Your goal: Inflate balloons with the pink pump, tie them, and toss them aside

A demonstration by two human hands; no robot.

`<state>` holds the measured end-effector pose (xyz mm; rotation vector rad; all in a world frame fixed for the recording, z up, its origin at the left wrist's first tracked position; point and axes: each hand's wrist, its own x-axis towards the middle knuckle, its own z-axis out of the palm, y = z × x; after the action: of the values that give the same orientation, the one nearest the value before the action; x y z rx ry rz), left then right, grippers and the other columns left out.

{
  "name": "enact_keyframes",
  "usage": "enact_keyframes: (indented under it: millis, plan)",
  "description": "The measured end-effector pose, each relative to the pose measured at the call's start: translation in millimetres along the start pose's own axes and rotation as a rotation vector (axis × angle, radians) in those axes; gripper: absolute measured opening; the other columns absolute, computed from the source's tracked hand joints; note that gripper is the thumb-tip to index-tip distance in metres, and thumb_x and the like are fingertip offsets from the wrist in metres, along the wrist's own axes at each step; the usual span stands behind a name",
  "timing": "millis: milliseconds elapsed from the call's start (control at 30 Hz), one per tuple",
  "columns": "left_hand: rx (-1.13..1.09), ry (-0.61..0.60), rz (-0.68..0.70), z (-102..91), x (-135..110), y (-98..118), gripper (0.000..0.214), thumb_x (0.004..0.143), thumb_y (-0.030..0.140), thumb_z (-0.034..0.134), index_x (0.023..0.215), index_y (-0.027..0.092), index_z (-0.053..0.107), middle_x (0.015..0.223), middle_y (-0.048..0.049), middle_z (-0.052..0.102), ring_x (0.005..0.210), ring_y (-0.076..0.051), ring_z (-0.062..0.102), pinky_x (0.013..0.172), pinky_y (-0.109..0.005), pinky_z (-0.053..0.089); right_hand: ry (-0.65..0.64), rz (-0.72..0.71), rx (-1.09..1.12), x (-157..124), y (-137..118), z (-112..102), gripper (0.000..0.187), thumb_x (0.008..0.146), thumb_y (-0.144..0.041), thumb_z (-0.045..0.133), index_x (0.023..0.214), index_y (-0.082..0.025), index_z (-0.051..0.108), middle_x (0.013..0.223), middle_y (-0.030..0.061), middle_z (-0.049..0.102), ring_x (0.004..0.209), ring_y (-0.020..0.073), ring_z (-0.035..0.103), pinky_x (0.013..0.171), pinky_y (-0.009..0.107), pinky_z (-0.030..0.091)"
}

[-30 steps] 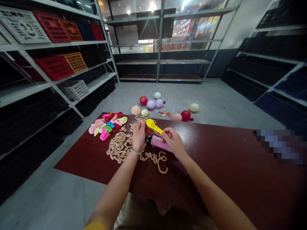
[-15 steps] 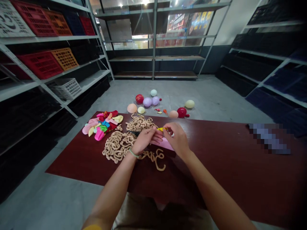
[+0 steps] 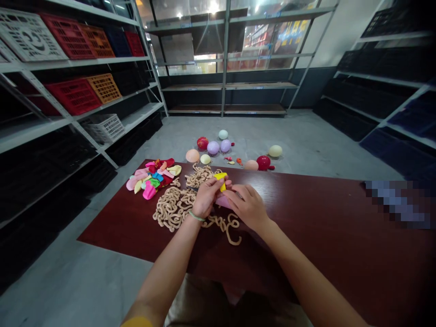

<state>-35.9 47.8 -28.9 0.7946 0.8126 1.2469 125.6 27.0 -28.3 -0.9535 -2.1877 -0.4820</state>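
Observation:
My left hand (image 3: 206,197) is closed, thumb on top, around a small bright yellow object (image 3: 220,178) whose kind I cannot make out. My right hand (image 3: 248,204) is close beside it, fingers bent and drawn together; what they pinch is hidden. A flat pink piece (image 3: 224,201) shows between the hands, partly covered by them. Left of my left hand lies a heap of curled tan, cord-like pieces (image 3: 170,209), with another pile (image 3: 199,176) behind. A loose curl (image 3: 234,236) lies in front. Something dark (image 3: 192,188) sticks out beside my left hand.
Uninflated coloured balloons (image 3: 155,179) are heaped at the left of the dark red table (image 3: 112,231). Several inflated balloons (image 3: 213,148) rest on the floor beyond. A blurred-out object (image 3: 397,202) lies at the right. Shelves with crates (image 3: 73,96) stand left.
The yellow object has turned upward and shows a broader side, now in my left hand. My right fingers have left it and moved lower. The view has shifted slightly left.

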Motion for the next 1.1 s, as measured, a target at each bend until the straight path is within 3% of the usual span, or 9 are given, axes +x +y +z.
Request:
enact_keyframes:
  millis: [100, 200, 333, 400, 500, 600, 767, 867, 1100]
  plan:
    - [0.003, 0.095, 0.085, -7.4, 5.4, 5.1, 0.034, 0.08, 0.035, 0.075, 0.106, 0.013, 0.07, 0.097, -0.0105, 0.075, 0.086, -0.019, 0.072, 0.075, -0.031, 0.06, -0.06, 0.019, 0.072, 6.7, 8.7, -2.7, 0.025, 0.096, -0.02, 0.048, 0.109, -0.021, 0.07, 0.099, 0.0074, 0.067, 0.088, 0.0203, 0.056, 0.084, 0.034, 0.045]
    - [-0.02, 0.168, 0.138, -15.7, 10.8, 10.8, 0.036, 0.082, 0.034, 0.073, 0.11, 0.014, 0.065, 0.095, -0.0097, 0.074, 0.086, -0.019, 0.073, 0.076, -0.033, 0.06, -0.25, 0.071, 0.117, 7.2, 22.6, -5.2, 0.026, 0.098, -0.027, 0.048, 0.113, -0.018, 0.067, 0.101, 0.0089, 0.068, 0.092, 0.0221, 0.058, 0.084, 0.035, 0.045]
    - [-0.037, 0.236, 0.202, -21.7, 14.3, 14.6, 0.037, 0.081, 0.033, 0.074, 0.11, 0.016, 0.059, 0.094, -0.0082, 0.074, 0.087, -0.02, 0.074, 0.079, -0.035, 0.06, -0.512, 0.102, 0.135, -16.9, 32.2, -3.3, 0.048, 0.094, -0.042, 0.054, 0.136, -0.018, 0.054, 0.122, 0.011, 0.065, 0.103, 0.0255, 0.06, 0.086, 0.037, 0.045]
    - [-0.032, 0.274, 0.252, -23.2, 15.1, 15.6, 0.035, 0.08, 0.031, 0.075, 0.107, 0.017, 0.056, 0.094, -0.0079, 0.075, 0.086, -0.021, 0.074, 0.079, -0.035, 0.06, -0.554, 0.107, 0.119, -33.5, 30.0, -1.5, 0.056, 0.094, -0.045, 0.054, 0.144, -0.02, 0.046, 0.128, 0.0106, 0.063, 0.106, 0.0262, 0.06, 0.086, 0.038, 0.045]
    - [-0.029, 0.348, 0.334, -27.8, 17.0, 18.7, 0.031, 0.081, 0.028, 0.073, 0.104, 0.019, 0.053, 0.095, -0.0079, 0.075, 0.083, -0.02, 0.075, 0.076, -0.032, 0.06, -0.54, 0.094, 0.067, -50.9, 24.0, -1.2, 0.059, 0.095, -0.04, 0.052, 0.149, -0.021, 0.04, 0.128, 0.0108, 0.063, 0.105, 0.0261, 0.061, 0.084, 0.038, 0.045]
    - [-0.08, 0.473, 0.457, -37.7, 20.1, 24.9, 0.026, 0.086, 0.026, 0.067, 0.105, 0.019, 0.052, 0.098, -0.0082, 0.075, 0.085, -0.019, 0.075, 0.074, -0.028, 0.059, -0.516, 0.089, 0.041, -57.0, 23.0, -4.6, 0.053, 0.094, -0.034, 0.052, 0.144, -0.021, 0.045, 0.121, 0.0099, 0.067, 0.096, 0.024, 0.065, 0.078, 0.035, 0.046]
    - [-0.257, 0.684, 0.595, -54.1, 24.3, 31.6, 0.02, 0.091, 0.02, 0.062, 0.109, 0.019, 0.055, 0.099, -0.0071, 0.074, 0.088, -0.016, 0.074, 0.079, -0.026, 0.058, -0.444, 0.226, 0.003, -56.2, 31.4, -13.3, 0.047, 0.09, -0.035, 0.053, 0.135, -0.021, 0.052, 0.116, 0.0069, 0.069, 0.089, 0.0231, 0.068, 0.062, 0.031, 0.047]
    - [-0.341, 0.676, 0.509, -55.7, 26.2, 27.4, 0.015, 0.091, 0.017, 0.062, 0.105, 0.016, 0.06, 0.104, -0.0097, 0.073, 0.091, -0.016, 0.073, 0.082, -0.026, 0.057, -0.39, 0.276, 0.023, -54.2, 31.9, -17.3, 0.053, 0.091, -0.036, 0.053, 0.142, -0.025, 0.046, 0.12, 0.0051, 0.068, 0.09, 0.0217, 0.069, 0.06, 0.03, 0.048]
    - [-0.4, 0.507, 0.314, -43.7, 28.8, 13.0, 0.015, 0.094, 0.021, 0.059, 0.105, 0.013, 0.065, 0.096, -0.0104, 0.074, 0.091, -0.018, 0.073, 0.087, -0.032, 0.057, -0.39, 0.164, 0.066, -55.7, 22.1, -14.5, 0.055, 0.093, -0.034, 0.053, 0.148, -0.033, 0.043, 0.11, 0.002, 0.068, 0.089, 0.0186, 0.069, 0.063, 0.027, 0.048]
